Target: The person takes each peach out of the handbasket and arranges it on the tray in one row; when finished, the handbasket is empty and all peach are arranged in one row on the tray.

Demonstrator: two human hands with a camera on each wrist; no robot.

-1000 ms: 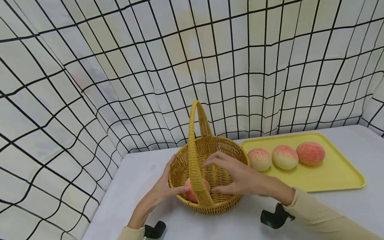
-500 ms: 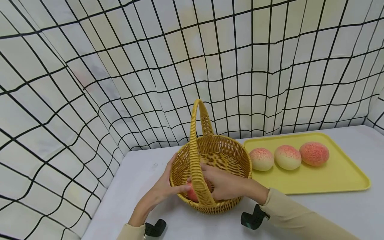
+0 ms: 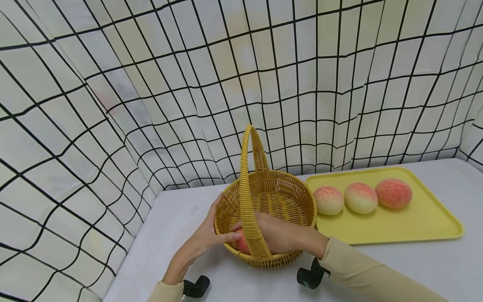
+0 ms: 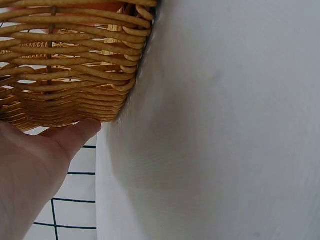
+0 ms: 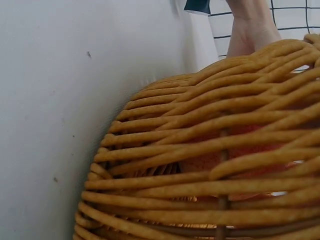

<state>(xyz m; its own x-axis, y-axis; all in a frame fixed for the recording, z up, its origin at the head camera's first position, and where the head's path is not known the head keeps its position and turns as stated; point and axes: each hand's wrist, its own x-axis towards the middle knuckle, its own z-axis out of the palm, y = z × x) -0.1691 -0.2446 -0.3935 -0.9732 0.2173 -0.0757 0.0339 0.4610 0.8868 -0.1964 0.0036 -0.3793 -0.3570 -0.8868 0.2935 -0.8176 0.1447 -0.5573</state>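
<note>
A yellow wicker basket [image 3: 277,180] with a tall arched handle stands on the white table. My left hand [image 3: 203,239] holds its left side, thumb over the rim near a pink peach [image 3: 240,245]. In the left wrist view, fingers of the left hand [image 4: 35,165] touch the outside of the weave. My right hand [image 3: 283,235] reaches into the basket and grips that peach at the near left side. The handle and wall hide most of the right fingers. Through the weave in the right wrist view, reddish peach skin [image 5: 205,160] shows.
To the right lies a yellow tray [image 3: 392,226] bearing three pink-and-cream peaches [image 3: 361,198] in a row. Behind and to the left hangs a white cloth [image 3: 279,84] with a black grid. Dark wrist cameras [image 3: 313,274] sit below both wrists.
My right hand, earlier open above the basket's middle, has moved down and left onto the peach inside and grips it. My left hand stays on the basket's side.
</note>
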